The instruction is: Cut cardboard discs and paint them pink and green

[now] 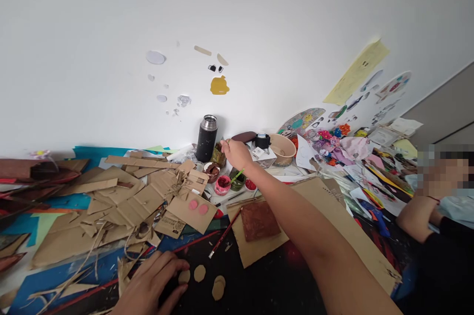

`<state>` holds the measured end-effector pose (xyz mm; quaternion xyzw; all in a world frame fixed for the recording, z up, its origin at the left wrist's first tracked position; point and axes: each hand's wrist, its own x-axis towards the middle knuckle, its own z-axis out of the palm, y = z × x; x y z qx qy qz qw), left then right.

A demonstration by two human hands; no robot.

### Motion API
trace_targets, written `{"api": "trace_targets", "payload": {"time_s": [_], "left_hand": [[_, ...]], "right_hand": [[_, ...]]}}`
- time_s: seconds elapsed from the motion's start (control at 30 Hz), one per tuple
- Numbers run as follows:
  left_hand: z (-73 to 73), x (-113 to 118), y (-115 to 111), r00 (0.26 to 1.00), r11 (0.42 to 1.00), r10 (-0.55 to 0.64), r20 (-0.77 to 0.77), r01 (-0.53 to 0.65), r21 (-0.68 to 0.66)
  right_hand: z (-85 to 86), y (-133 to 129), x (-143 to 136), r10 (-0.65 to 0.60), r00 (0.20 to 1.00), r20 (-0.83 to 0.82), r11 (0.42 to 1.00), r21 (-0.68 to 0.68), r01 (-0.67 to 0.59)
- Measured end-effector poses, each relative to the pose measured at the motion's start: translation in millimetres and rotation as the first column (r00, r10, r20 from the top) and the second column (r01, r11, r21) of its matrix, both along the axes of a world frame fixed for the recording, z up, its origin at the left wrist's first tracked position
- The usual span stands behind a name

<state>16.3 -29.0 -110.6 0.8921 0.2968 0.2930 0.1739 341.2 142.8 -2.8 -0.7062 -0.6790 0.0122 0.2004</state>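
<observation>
My right hand [237,153] reaches to the back of the table, fingers closed at a glass jar [219,155] beside a black bottle [207,142]. What its fingertips hold is too small to tell. At the bottom left, my left hand [155,278] pinches a small cardboard disc [184,276] on the dark table. Another disc [200,273] and two overlapping discs [218,288] lie to its right. Two pink discs [198,207] rest on a cardboard piece. A brown-painted square [260,220] lies under my right forearm, with a red pencil [225,233] by its left edge.
Cardboard scraps [122,196] heap up at the left. Paint pots [222,184] stand mid-table, one with a green brush [237,176]. A pinkish bowl [282,149] stands behind. Blue scissors [378,218] and papers lie right, near another person's arm [416,216].
</observation>
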Motion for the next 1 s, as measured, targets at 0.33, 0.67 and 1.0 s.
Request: {"api": "trace_targets", "payload": {"time_s": [0.33,0.67,1.0], "left_hand": [[-2.8,-2,-2,1.000,1.000,0.010,0.013,-0.010,0.014],[-0.6,-1,-1,1.000,1.000,0.004,0.004,-0.004,-0.005],[-0.9,-1,-1,1.000,1.000,0.001,0.019,-0.001,0.025]], "right_hand": [[-0.7,0,-1,0.001,1.000,-0.005,1.000,-0.002,-0.001],[-5.2,2,7,-0.013,0.998,-0.065,1.000,0.017,0.014],[-5.9,2,7,-0.033,0.996,-0.078,0.998,0.041,0.037]]}}
